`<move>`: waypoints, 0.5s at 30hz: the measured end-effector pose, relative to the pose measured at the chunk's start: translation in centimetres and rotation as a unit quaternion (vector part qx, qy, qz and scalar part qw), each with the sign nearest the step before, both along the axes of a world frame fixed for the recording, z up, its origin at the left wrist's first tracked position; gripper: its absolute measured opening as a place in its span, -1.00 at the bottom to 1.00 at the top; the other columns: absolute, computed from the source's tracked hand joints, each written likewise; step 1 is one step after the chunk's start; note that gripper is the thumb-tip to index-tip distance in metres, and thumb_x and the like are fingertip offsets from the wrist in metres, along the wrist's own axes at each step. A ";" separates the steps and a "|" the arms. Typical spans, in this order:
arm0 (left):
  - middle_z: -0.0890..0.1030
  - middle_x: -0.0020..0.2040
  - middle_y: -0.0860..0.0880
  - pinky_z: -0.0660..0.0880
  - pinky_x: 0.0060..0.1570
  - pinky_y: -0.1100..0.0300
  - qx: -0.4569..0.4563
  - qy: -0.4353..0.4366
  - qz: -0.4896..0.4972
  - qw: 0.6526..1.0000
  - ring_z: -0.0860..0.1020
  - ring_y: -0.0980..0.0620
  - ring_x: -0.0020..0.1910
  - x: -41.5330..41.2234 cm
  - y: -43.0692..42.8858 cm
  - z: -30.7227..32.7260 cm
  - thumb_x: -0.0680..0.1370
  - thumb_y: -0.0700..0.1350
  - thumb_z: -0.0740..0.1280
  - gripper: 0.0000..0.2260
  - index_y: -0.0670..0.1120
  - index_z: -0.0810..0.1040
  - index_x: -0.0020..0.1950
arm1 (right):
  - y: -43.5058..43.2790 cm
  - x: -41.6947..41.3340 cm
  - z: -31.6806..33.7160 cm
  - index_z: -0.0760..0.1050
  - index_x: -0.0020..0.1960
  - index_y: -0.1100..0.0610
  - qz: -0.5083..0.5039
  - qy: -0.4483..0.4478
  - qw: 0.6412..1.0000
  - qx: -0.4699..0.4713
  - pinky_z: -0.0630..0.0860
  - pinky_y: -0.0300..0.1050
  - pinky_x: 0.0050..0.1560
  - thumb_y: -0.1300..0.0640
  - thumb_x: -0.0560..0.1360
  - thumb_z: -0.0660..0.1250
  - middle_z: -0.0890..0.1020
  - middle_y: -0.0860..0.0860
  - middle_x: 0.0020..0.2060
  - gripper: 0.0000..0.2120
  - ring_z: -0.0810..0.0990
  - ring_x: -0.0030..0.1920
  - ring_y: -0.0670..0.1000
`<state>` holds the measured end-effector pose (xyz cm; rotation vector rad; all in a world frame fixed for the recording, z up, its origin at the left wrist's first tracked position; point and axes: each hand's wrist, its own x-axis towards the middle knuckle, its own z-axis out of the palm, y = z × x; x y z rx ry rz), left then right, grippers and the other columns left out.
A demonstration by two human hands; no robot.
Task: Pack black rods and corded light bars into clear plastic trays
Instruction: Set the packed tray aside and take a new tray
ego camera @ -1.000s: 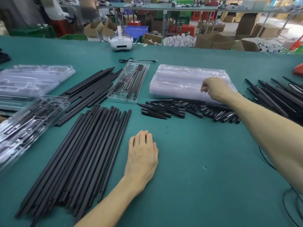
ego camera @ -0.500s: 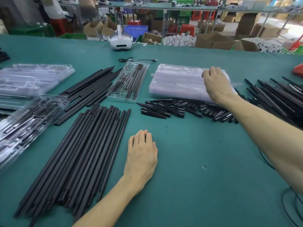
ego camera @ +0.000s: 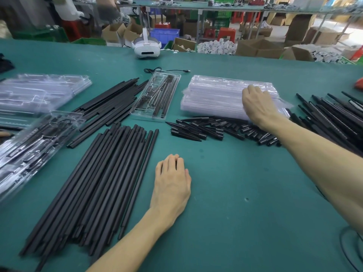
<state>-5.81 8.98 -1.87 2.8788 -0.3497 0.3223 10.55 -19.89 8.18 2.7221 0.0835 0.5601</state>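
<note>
Head view: your left hand (ego camera: 171,185) lies flat on the green table (ego camera: 235,213), fingers straight, holding nothing, just right of the long black rods (ego camera: 98,183). Farther out, your right hand (ego camera: 259,107) sits on the stack of clear trays (ego camera: 214,97), fingers curled down and fingertips hidden, so I can't tell if it's pinching one. Left of that stack lies a partly filled tray (ego camera: 157,97).

I've got open green table (ego camera: 225,203) between my left hand (ego camera: 170,185) and right arm (ego camera: 314,158), boxed in left by the long rod bundle (ego camera: 102,183), ahead by short black pieces (ego camera: 206,130) and the tray stack (ego camera: 216,97).
</note>
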 end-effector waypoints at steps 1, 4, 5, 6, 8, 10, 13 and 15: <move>0.47 0.30 -0.05 0.29 0.39 0.00 -0.001 0.000 0.000 1.000 0.38 -0.05 0.35 0.0 0.0 0.0 0.69 -0.05 0.07 -0.71 -0.11 0.42 0.33 | -0.2 0.2 0.0 0.40 -0.03 0.31 -0.002 -0.005 1.000 0.001 0.28 0.06 -0.24 0.63 0.28 0.28 0.47 0.28 -0.12 -0.64 0.24 -0.20 0.13; 0.47 0.31 -0.05 0.29 0.40 0.00 0.002 0.001 -0.003 1.000 0.38 -0.05 0.36 0.0 -0.1 0.1 0.69 -0.04 0.05 -0.70 -0.11 0.41 0.33 | -0.6 0.8 -0.1 0.41 -0.02 0.31 -0.010 -0.016 1.000 0.009 0.28 0.07 -0.21 0.60 0.29 0.30 0.48 0.29 -0.11 -0.66 0.31 -0.20 0.16; 0.46 0.31 -0.05 0.28 0.40 0.00 0.003 0.001 -0.003 1.000 0.37 -0.05 0.36 0.0 -0.1 0.0 0.69 -0.04 0.04 -0.70 -0.11 0.41 0.33 | -0.5 1.0 -0.2 0.41 -0.01 0.32 -0.011 -0.020 1.000 0.016 0.29 0.08 -0.19 0.57 0.33 0.30 0.49 0.30 -0.09 -0.70 0.37 -0.17 0.20; 0.46 0.31 -0.05 0.28 0.40 0.00 0.004 0.002 -0.002 1.000 0.37 -0.05 0.36 -0.1 0.0 0.0 0.69 -0.04 0.04 -0.70 -0.11 0.41 0.33 | -0.5 1.2 -0.3 0.42 0.02 0.33 -0.012 -0.019 0.999 0.024 0.31 0.10 -0.16 0.52 0.38 0.29 0.50 0.31 -0.07 -0.75 0.43 -0.12 0.24; 0.46 0.32 -0.05 0.28 0.40 0.00 0.002 0.003 -0.001 1.000 0.37 -0.06 0.37 0.0 0.0 0.1 0.69 -0.04 0.04 -0.70 -0.11 0.41 0.33 | -0.2 1.5 -0.5 0.44 0.10 0.32 -0.015 0.000 0.999 0.030 0.38 0.11 -0.06 0.45 0.45 0.29 0.53 0.28 0.02 -0.76 0.47 -0.01 0.27; 0.47 0.31 -0.05 0.29 0.40 -0.01 0.002 0.002 -0.001 1.000 0.38 -0.06 0.37 -0.1 -0.1 0.1 0.69 -0.04 0.04 -0.69 -0.12 0.41 0.33 | 0.2 1.8 -0.5 0.45 0.03 0.24 -0.011 0.038 0.998 0.048 0.40 0.08 -0.10 0.47 0.45 0.28 0.56 0.23 0.00 -0.78 0.49 -0.07 0.23; 0.47 0.31 -0.05 0.30 0.40 -0.02 0.005 0.003 -0.004 1.000 0.38 -0.07 0.37 -0.1 -0.1 0.1 0.68 -0.04 0.03 -0.68 -0.12 0.41 0.33 | 0.8 2.4 -0.5 0.36 -0.10 0.16 -0.021 0.070 0.995 0.061 0.33 -0.01 -0.25 0.50 0.43 0.24 0.62 0.22 -0.08 -0.74 0.50 -0.19 0.22; 0.46 0.31 -0.05 0.30 0.39 -0.02 0.007 0.002 -0.004 1.000 0.38 -0.07 0.36 0.0 -0.1 0.0 0.68 -0.04 0.03 -0.69 -0.11 0.41 0.33 | 1.2 2.8 -0.2 0.40 -0.10 0.13 -0.025 0.049 0.998 0.038 0.31 -0.03 -0.19 0.46 0.46 0.26 0.65 0.20 -0.09 -0.76 0.59 -0.11 0.24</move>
